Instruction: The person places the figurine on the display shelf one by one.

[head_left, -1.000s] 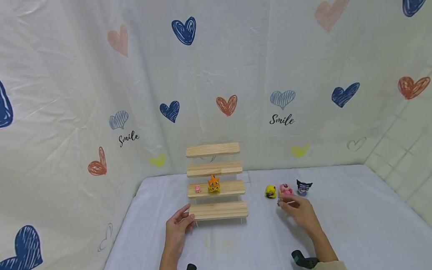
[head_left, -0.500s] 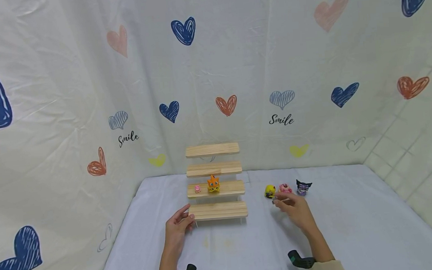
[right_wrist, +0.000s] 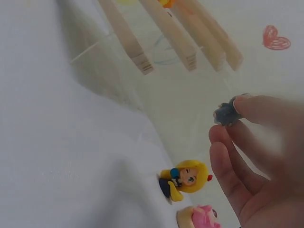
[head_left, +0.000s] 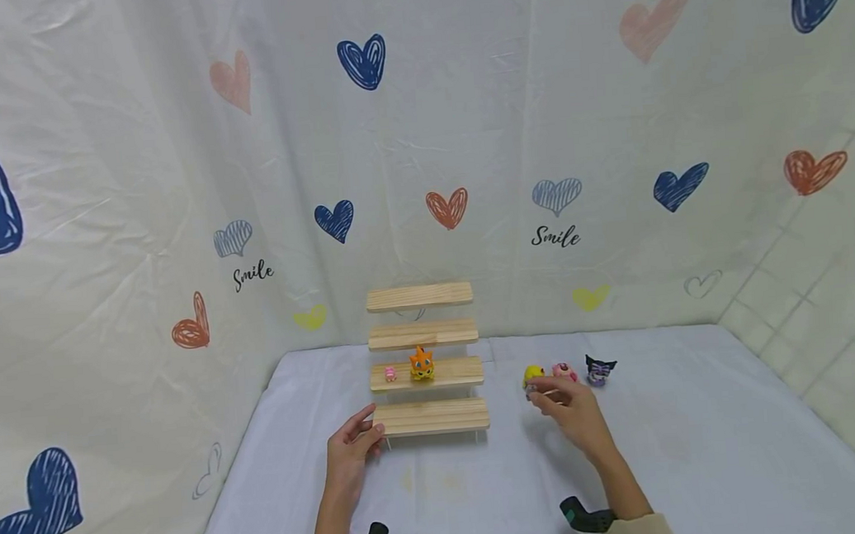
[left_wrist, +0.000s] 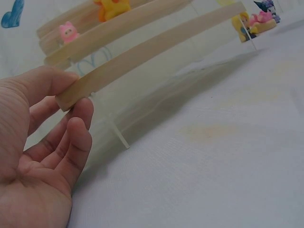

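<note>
My left hand [head_left: 349, 450] grips the left end of the lowest board of a wooden four-step display shelf [head_left: 430, 416]; the left wrist view has the thumb on top and fingers below. My right hand [head_left: 575, 414] pinches a small grey-blue figurine [right_wrist: 227, 114] between thumb and fingers, above the cloth and right of the shelf. Its face is hidden. On the second board from the bottom stand a tiny pink figurine [head_left: 390, 374] and an orange-and-yellow figurine [head_left: 422, 365]. Beyond the right hand is a yellow-haired figurine [right_wrist: 190, 176], partly covered in the head view.
A pink figurine [head_left: 565, 371] and a purple figurine with black ears [head_left: 599, 371] stand in a row with the yellow-haired one. White cloth [head_left: 708, 446] covers the table. A heart-printed curtain [head_left: 492, 130] hangs behind the shelf.
My right hand has moved left with the grey-blue figurine, from in front of the pink figurine to in front of the yellow-haired one. The left hand stays on the shelf.
</note>
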Demonstrator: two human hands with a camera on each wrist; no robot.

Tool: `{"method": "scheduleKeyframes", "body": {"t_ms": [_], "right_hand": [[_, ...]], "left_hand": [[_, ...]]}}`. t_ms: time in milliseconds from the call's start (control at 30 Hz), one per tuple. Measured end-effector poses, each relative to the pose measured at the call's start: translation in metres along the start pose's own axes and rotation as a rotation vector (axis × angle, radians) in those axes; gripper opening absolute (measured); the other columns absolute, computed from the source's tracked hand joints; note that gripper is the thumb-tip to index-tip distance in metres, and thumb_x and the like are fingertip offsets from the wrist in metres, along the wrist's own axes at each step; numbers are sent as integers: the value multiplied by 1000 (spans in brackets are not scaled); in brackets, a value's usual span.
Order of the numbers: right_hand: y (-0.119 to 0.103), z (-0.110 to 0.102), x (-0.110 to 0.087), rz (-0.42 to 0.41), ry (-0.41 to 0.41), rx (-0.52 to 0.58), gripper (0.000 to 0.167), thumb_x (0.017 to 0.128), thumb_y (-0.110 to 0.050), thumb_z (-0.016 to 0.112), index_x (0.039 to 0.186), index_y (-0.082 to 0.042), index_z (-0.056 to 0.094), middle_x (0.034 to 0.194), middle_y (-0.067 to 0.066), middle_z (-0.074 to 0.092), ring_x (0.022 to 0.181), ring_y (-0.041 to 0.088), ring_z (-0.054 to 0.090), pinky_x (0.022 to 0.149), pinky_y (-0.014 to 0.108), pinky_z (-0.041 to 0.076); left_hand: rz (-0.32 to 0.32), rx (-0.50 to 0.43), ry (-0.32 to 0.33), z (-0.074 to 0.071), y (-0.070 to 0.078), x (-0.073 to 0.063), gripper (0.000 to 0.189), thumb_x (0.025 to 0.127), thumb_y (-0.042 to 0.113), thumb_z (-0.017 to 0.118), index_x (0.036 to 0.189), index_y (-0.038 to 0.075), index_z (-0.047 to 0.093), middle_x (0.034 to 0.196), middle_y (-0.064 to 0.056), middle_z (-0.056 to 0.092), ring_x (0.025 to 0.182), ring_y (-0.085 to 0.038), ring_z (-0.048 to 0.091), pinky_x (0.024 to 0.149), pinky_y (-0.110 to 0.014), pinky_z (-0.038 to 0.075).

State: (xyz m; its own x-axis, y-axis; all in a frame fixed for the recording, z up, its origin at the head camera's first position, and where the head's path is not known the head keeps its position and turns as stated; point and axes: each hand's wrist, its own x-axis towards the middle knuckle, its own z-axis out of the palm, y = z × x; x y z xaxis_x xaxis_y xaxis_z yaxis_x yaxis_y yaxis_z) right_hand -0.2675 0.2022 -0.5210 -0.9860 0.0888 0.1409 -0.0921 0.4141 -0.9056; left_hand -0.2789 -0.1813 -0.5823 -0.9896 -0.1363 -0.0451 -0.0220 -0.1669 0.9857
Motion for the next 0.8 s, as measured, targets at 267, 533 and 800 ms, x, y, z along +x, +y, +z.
{"method": "scheduleKeyframes", "body": {"t_ms": [267,533,800], "right_hand": [[-9,10,-3,-82,3,29,23,95,-18,74,118,-14,75,107,11,70,90,16,69,75,21,58],[-18,24,-7,-161,11,92,22,93,-15,75,115,-11,75,105,11,73,88,11,69,74,21,59],[-28,44,-9,-205,22,137,25,93,-13,75,117,-9,75,107,11,74,91,17,70,73,21,59]], "left_hand": [[-13,-14,-4,0,2,-1,55,85,11,83,137,6,64,102,-7,67,77,-15,67,64,-24,55],[-12,-8,4,1,0,0,55,85,11,83,137,5,64,101,-6,68,76,-15,67,63,-24,54],[-5,30,15,1,-1,1,56,85,14,83,137,5,64,103,-7,69,78,-15,68,64,-24,55]]}}
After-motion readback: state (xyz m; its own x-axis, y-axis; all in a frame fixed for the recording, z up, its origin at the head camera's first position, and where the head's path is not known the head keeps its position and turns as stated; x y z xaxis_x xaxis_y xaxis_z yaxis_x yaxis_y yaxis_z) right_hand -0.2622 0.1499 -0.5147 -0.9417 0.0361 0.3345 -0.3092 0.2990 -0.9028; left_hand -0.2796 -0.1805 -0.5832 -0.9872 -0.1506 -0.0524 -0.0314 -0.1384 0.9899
